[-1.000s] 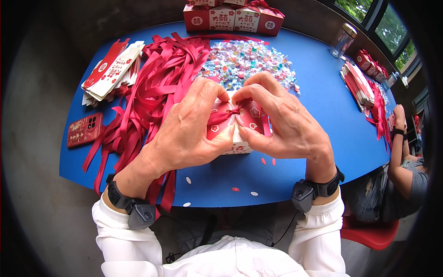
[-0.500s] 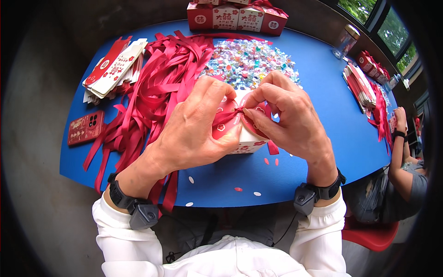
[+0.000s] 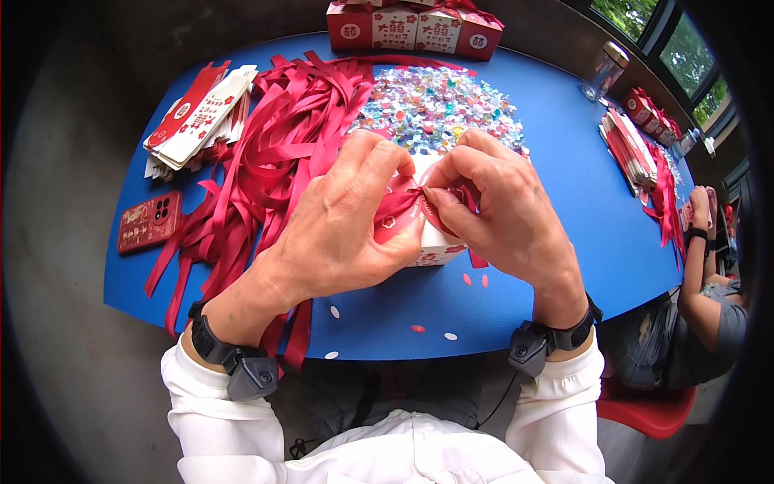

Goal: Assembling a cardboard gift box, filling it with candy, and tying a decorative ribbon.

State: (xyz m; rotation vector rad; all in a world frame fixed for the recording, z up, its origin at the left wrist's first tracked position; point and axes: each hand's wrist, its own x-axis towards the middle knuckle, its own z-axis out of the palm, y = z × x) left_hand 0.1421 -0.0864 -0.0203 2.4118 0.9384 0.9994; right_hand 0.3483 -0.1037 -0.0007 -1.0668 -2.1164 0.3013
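Between my hands sits a small white and red printed gift box (image 3: 436, 253) on the blue table. A red ribbon (image 3: 393, 205) crosses its top and gathers at a knot near the middle. My right hand (image 3: 506, 211) pinches the ribbon at this knot with thumb and index finger. My left hand (image 3: 329, 219) is curled over the box's left side, closed on the ribbon, its thumb low against the box. The fingers hide part of the box top, and how the ribbon is looped there is hard to make out.
Loose red ribbons (image 3: 274, 153) are heaped at left, beside flat unfolded boxes (image 3: 201, 117) and a red phone (image 3: 150, 222). Small shiny colourful pieces (image 3: 443, 105) lie behind my box. Finished boxes (image 3: 395, 31) stand at the back. A co-worker's arm (image 3: 700, 274) is at far right.
Both hands keep their grip on the ribbon. My right hand has shifted very slightly left, and the knot is almost in the same place.
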